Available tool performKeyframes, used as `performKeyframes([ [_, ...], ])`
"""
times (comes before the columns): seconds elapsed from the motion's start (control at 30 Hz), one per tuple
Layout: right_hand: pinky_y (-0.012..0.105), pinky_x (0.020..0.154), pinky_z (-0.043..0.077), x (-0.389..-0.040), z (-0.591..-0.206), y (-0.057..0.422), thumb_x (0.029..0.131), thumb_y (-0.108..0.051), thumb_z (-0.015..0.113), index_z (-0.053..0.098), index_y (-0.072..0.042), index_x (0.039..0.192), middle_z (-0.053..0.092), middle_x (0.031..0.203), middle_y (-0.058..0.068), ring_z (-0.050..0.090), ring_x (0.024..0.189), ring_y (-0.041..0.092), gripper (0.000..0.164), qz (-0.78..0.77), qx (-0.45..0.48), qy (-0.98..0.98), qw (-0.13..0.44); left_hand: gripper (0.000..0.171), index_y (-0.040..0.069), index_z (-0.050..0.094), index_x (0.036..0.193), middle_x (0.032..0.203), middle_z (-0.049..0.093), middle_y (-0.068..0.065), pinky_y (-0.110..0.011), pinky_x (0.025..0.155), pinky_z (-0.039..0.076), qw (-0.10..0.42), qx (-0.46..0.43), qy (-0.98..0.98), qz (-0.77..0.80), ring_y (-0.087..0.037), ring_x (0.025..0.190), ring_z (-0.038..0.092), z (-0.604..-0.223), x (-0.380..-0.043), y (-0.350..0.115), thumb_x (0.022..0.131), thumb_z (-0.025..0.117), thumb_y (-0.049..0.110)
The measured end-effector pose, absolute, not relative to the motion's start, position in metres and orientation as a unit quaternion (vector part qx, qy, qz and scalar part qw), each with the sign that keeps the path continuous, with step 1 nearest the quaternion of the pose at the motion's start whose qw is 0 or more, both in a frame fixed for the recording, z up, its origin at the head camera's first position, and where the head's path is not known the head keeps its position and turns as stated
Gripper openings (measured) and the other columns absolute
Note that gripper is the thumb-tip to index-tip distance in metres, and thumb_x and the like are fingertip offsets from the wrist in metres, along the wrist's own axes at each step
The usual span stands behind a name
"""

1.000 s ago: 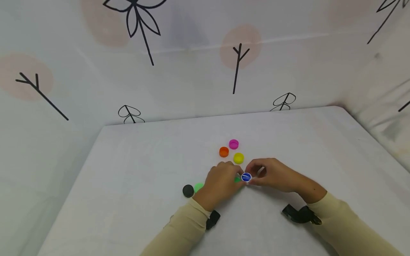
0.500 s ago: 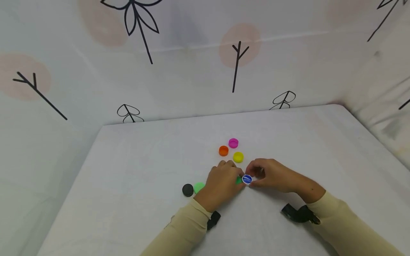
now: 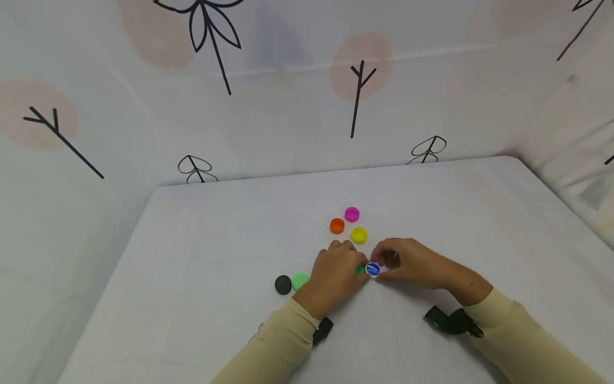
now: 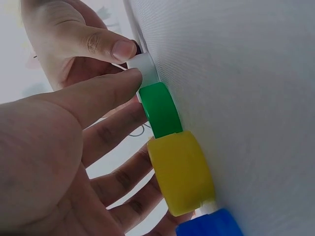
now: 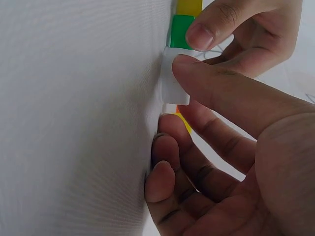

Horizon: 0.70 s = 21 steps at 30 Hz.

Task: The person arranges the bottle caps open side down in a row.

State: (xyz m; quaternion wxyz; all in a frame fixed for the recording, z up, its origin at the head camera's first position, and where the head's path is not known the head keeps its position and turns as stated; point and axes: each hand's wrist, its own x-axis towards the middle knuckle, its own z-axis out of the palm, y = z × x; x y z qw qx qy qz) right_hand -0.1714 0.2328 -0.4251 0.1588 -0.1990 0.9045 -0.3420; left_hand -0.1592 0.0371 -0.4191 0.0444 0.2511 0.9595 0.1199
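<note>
- The right hand (image 3: 408, 263) pinches a blue-topped white round plastic cap (image 3: 373, 270) at the row's right end.
- The left hand (image 3: 334, 276) pinches the green round plastic cap (image 4: 160, 112) touching it on the left.
- On the far side lie a magenta round plastic cap (image 3: 352, 214) and an orange round plastic cap (image 3: 337, 226).

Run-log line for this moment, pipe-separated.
right hand pinches white cap | left hand holds green cap | white cap beside green cap
</note>
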Motion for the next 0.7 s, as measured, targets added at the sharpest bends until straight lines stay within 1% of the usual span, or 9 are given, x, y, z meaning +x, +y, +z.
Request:
performKeyframes([
  [0.27, 0.02, 0.074, 0.054, -0.1717, -0.4265, 0.2349, 0.079, -0.02, 0.085, 0.069, -0.016, 0.101, 0.063, 0.088, -0.005, 0.057, 0.084, 0.015, 0.028, -0.337, -0.211, 0.905, 0.152, 0.025, 0.027, 0.078, 0.112, 0.102, 0.068, 0.005, -0.028, 0.073, 0.049, 0.043, 0.258, 0.959, 0.113, -0.013, 0.094, 0.056, -0.4215, -0.1597, 0.0374, 0.091, 0.073, 0.039],
  [0.53, 0.02, 0.074, 0.054, -0.1736, -0.427, 0.2363, 0.081, -0.02, 0.084, 0.068, -0.016, 0.102, 0.064, 0.088, -0.006, 0.058, 0.083, 0.014, 0.027, -0.344, -0.22, 0.9, 0.156, 0.027, 0.025, 0.078, 0.112, 0.102, 0.068, 0.004, -0.026, 0.07, 0.045, 0.039, 0.264, 0.957, 0.118, -0.013, 0.094, 0.056, -0.4199, -0.1592, 0.0352, 0.092, 0.071, 0.042],
  [0.6, 0.02, 0.074, 0.054, -0.174, -0.427, 0.2368, 0.081, -0.021, 0.084, 0.068, -0.015, 0.103, 0.064, 0.089, -0.006, 0.058, 0.083, 0.014, 0.028, -0.347, -0.225, 0.897, 0.158, 0.03, 0.024, 0.076, 0.115, 0.104, 0.068, 0.003, -0.027, 0.071, 0.047, 0.048, 0.262, 0.956, 0.122, -0.014, 0.095, 0.057, -0.4185, -0.1593, 0.034, 0.092, 0.07, 0.044],
  [0.7, 0.02, 0.075, 0.054, -0.1732, -0.4229, 0.2388, 0.082, -0.024, 0.083, 0.068, -0.013, 0.107, 0.064, 0.09, -0.005, 0.058, 0.084, 0.013, 0.031, -0.347, -0.227, 0.896, 0.161, 0.036, 0.022, 0.073, 0.121, 0.111, 0.07, 0.002, -0.03, 0.079, 0.053, 0.069, 0.248, 0.956, 0.141, -0.015, 0.1, 0.06, -0.4123, -0.1608, 0.0323, 0.093, 0.068, 0.045],
])
